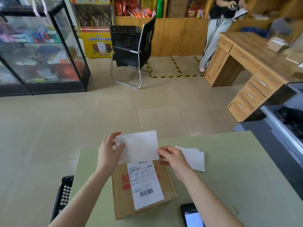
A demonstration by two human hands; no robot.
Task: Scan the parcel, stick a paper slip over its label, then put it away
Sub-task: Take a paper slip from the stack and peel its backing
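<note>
The cardboard parcel [141,192] lies on the green table, its shipping label [145,184] running lengthwise toward the person, just nearer than the paper slip [139,145] pinched between left hand [109,153] and right hand [173,157].

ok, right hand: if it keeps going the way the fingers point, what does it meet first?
The right hand points left, its fingertips already at the right edge of the paper slip held above the parcel. Beyond the slip comes the left hand gripping the opposite edge. Depth is uncertain.
</note>
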